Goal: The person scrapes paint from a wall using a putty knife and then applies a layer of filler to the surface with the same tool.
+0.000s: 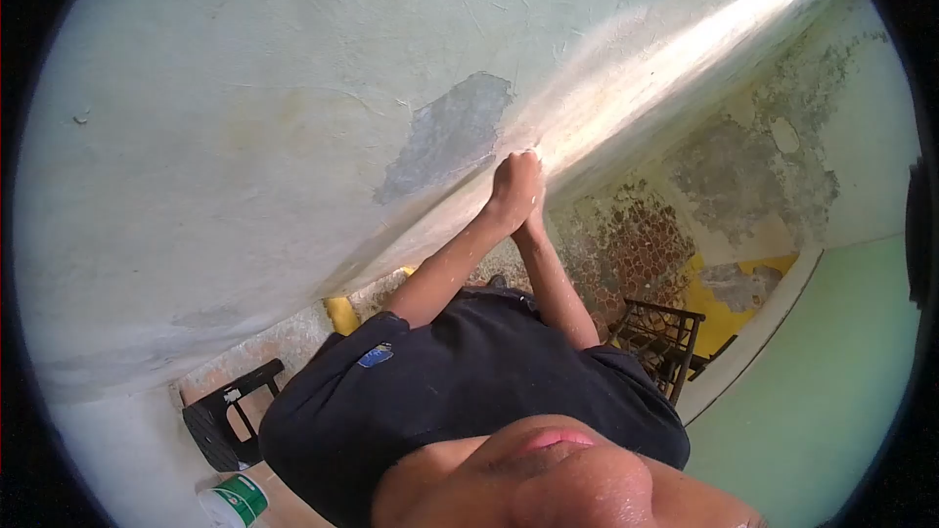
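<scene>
Holding both bare arms out in front of you, you have your left hand and right hand close together at the pale green, rough-plastered wall. Your left hand's fingers look curled; your right hand is mostly hidden behind it. You cannot tell from this view how tightly either is closed, what they grip, or whether they touch the wall. Just left of your hands is an irregular grey bare patch; running forward and right from them is a bright sunlit strip. White flecks dot your forearms. Well to the left of your hands, nearer your body, are a black plastic seat and a white-and-green bucket. To their right and nearer you stands a dark slatted rack.
</scene>
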The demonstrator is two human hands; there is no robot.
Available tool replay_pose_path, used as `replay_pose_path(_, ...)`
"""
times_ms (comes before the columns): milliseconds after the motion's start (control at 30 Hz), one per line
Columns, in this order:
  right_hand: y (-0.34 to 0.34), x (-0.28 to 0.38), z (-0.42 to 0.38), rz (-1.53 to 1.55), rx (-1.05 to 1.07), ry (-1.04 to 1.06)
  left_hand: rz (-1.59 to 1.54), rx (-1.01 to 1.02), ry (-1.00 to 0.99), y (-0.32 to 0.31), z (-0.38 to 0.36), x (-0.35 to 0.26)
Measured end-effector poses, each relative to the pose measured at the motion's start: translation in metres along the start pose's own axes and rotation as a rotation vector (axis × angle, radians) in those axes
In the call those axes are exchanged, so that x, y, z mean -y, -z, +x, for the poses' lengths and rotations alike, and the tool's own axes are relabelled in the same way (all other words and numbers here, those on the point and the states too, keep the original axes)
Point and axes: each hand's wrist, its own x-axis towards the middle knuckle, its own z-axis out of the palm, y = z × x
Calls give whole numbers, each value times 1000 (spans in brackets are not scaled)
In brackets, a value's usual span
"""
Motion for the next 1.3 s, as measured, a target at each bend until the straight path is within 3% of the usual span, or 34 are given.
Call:
replay_pose_path(100, -54, 46, -55, 758, 136, -221, 92, -27, 171, 31, -30, 0)
replay_pose_path(133, -69, 66, -67, 372, 43, -102, 83, 46, 233, 57, -36, -6)
replay_pose_path(167, -84, 92, -76, -12, -48, 15, 108, -52, 193, 69, -40, -3)
replay_pose_path(200, -100, 134, -86, 342, -83, -129, 64, -114, 181, 83, -41, -8)
replay_pose_path(233, -105, 137, -86, 349, -83, -137, 20, -177, 172, 96, -42, -14)
replay_pose_path(367, -121, 164, -89, 238, -113, -217, -37, -111, 238, 110, -34, -18)
replay_pose_path(533, -110, 163, -84, 148, -95, -81, -75, -107, 166, 98, -26, -8)
replay_pose_path(667, -107, 151, -74, 161, -97, -142, -36, -135, 108, 87, -20, 5)
replay_pose_path(733, -110, 138, -66, -99, -172, 117, -55, -141, 101, 86, -14, 4)
replay_pose_path(767, -108, 122, -57, -103, -168, 113, -57, -143, 106, 85, -13, 5)
replay_pose_path(833, -99, 89, -39, 239, -273, 22, -129, -86, 81, 81, -8, 13)
replay_pose_path(867, -102, 127, -47, 143, -326, -157, -221, -63, -11, 71, 2, 21)
replay_pose_path(900, -84, 84, -25, 383, -359, -270, -224, -70, -6, 54, -5, 30)
replay_pose_path(967, -81, 117, -42, -169, -224, -211, 63, 16, -14, 40, 11, 35)
replay_pose_path(1000, -81, 126, -44, -170, -222, -181, -21, -106, -76, 47, 3, 27)
replay_pose_path(1067, -78, 124, -67, 535, -69, -323, -16, -120, 14, 67, -21, 2)
replay_pose_path(1100, -79, 129, -68, 538, -73, -318, -6, -140, 104, 76, -28, -6)
replay_pose_path(1300, -103, 157, -80, -14, -52, -76, 107, -141, 162, 107, -32, -18)
